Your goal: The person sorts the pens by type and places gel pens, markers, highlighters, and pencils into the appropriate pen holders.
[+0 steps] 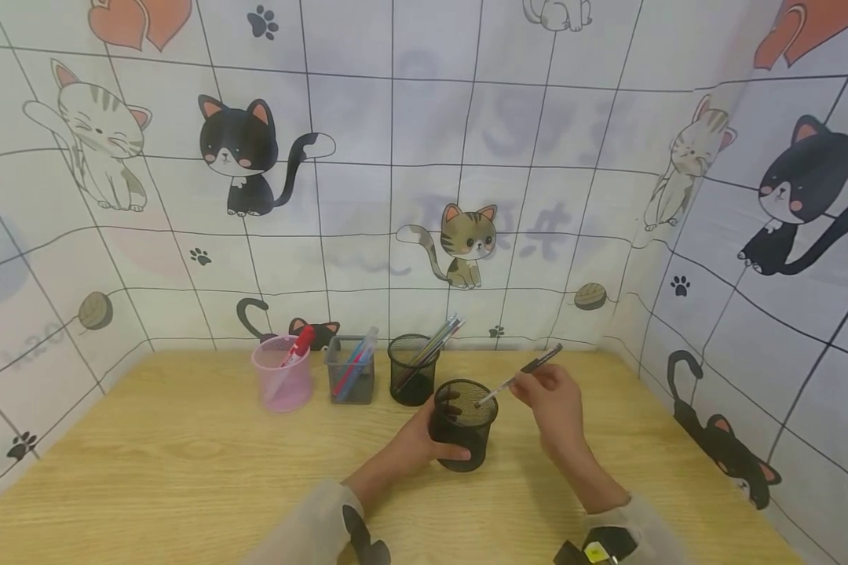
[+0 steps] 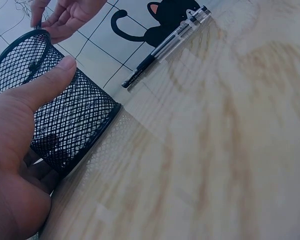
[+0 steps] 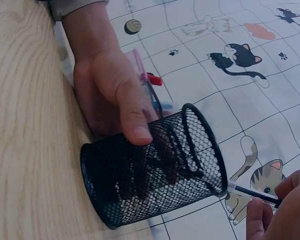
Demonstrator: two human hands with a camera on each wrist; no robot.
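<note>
A black mesh pen cup (image 1: 466, 443) stands near the middle of the table, and my left hand (image 1: 418, 435) grips its side, the thumb across the front. The right wrist view shows that thumb lying on the mesh (image 3: 125, 175). Between thumb and fingers, my right hand (image 1: 554, 404) pinches a clear pen with a dark end (image 1: 539, 359). The pen slants down to the left, its lower end within the cup's mouth. In the left wrist view, black-and-clear pens (image 2: 162, 50) lie on the table beyond the cup; the head view does not show them plainly.
Along the back stand a pink mesh cup (image 1: 272, 384) with a red marker (image 1: 299, 345), a dark square holder (image 1: 339, 384) with several pens, and another black mesh cup (image 1: 413, 384) with pens. A cat-patterned wall covering (image 1: 353, 259) borders the wooden table (image 1: 184, 471).
</note>
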